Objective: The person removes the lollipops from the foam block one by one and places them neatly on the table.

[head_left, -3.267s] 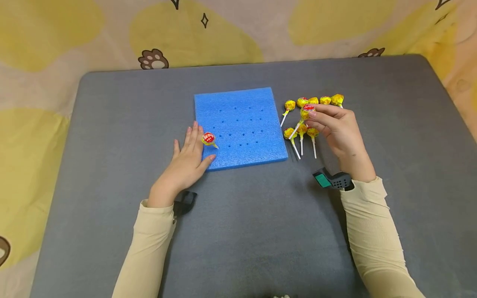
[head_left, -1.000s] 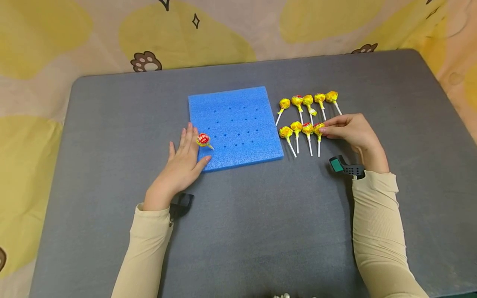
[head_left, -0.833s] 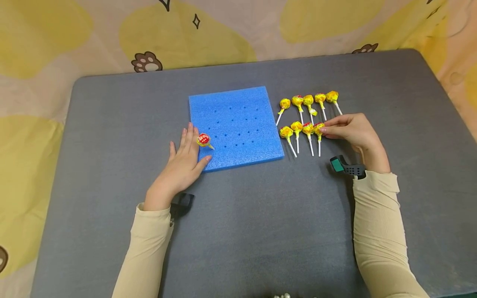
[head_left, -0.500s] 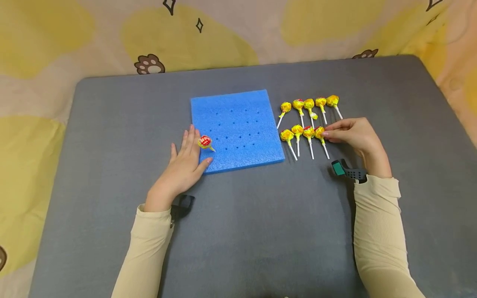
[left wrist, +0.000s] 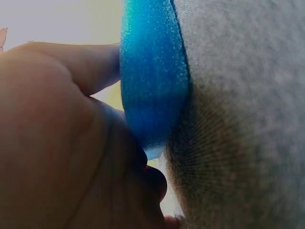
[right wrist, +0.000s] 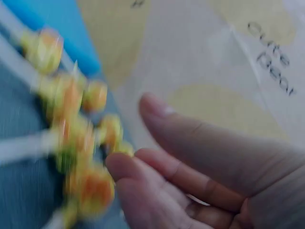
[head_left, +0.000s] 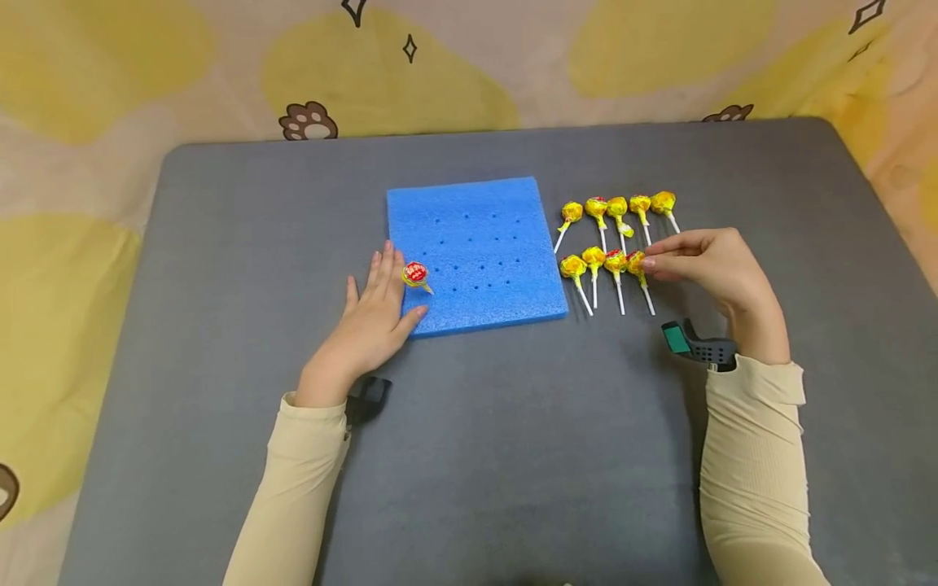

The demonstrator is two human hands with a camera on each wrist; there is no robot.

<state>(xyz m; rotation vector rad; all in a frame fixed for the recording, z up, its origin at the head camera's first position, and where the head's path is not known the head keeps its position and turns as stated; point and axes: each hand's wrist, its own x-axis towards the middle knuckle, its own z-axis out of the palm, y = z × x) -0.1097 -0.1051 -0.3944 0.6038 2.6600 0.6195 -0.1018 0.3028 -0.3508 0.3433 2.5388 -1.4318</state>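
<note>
A blue foam board (head_left: pixel 476 199) with small holes lies on the grey table. My left hand (head_left: pixel 366 325) rests along its left edge, fingers straight, thumb over the near corner. One lollipop (head_left: pixel 415 274) with a red-topped yellow wrapper stands in the board beside that hand. To the right of the board, several yellow lollipops lie in two rows. My right hand (head_left: pixel 714 264) is at the lollipop (head_left: pixel 645 289) ending the near row, fingertips right by its head. In the right wrist view, thumb and forefinger stand apart with nothing between them, beside a blurred lollipop (right wrist: pixel 93 191).
The far row of lollipops (head_left: pixel 617 205) lies behind the near one, sticks toward me. A patterned yellow and cream cloth (head_left: pixel 454 65) hangs behind the table (head_left: pixel 484 456). Each wrist carries a dark camera mount (head_left: pixel 699 346).
My right hand has lowered the lollipop it pinched onto the right end of the near row, turned its stick rightward and parted its fingers. The left hand has stayed on the board.
</note>
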